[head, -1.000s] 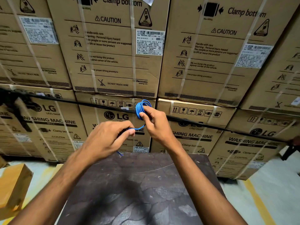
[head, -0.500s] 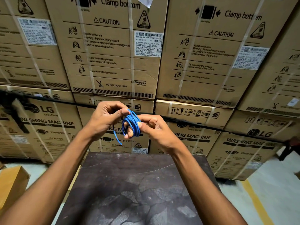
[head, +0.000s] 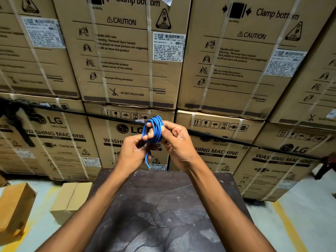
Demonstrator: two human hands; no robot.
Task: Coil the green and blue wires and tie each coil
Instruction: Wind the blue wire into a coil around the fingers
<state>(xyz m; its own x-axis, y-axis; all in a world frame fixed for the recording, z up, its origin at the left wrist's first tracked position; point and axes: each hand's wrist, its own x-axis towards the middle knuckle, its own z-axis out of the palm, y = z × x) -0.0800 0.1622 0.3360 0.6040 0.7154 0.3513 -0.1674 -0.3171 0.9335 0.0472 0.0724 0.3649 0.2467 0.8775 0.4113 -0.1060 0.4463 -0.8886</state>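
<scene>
Stacked washing-machine cartons fill the background; above the dark worktop's far edge our right hand pinches the blue wire coil so its loops stay bunched. Our left hand grips the loose tail, probably for tying. No green wire shows.

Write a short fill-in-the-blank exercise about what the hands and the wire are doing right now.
1. The coil held between both hands is ____ in colour.
2. The coil's loose end hangs down beside the ____ hand.
3. The right hand pinches the coil above a dark ____.
4. The stacked cartons behind read "WASHING ____".

Missing words: blue; left; table; MACHINE
</scene>
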